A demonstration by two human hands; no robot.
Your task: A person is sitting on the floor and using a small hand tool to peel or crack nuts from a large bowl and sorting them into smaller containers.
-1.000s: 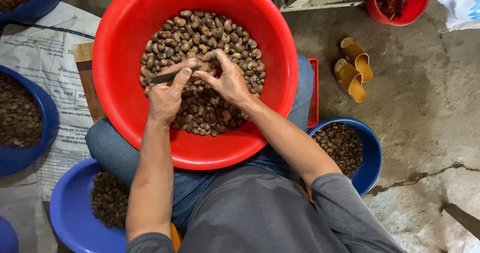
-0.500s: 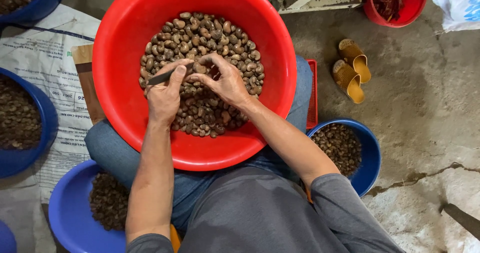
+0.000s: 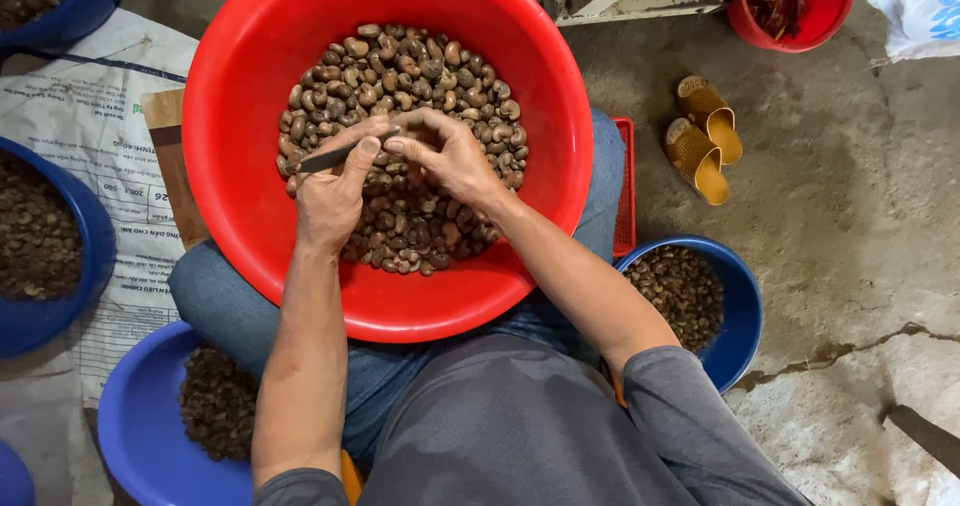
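A big red basin rests on my lap, holding a heap of brown nuts. My left hand grips a small dark-bladed knife whose blade points left. My right hand pinches a single nut at its fingertips, right beside the left thumb, over the middle of the heap. The nut itself is mostly hidden by the fingers.
Blue bowls of nuts or shells stand around me: front left, right, left and top left. A printed sack lies on the floor at left. Yellow sandals and a small red bucket sit on the concrete at right.
Both hands stay together over the heap; the fingers have shifted slightly around the nut, and the knife is held a little flatter.
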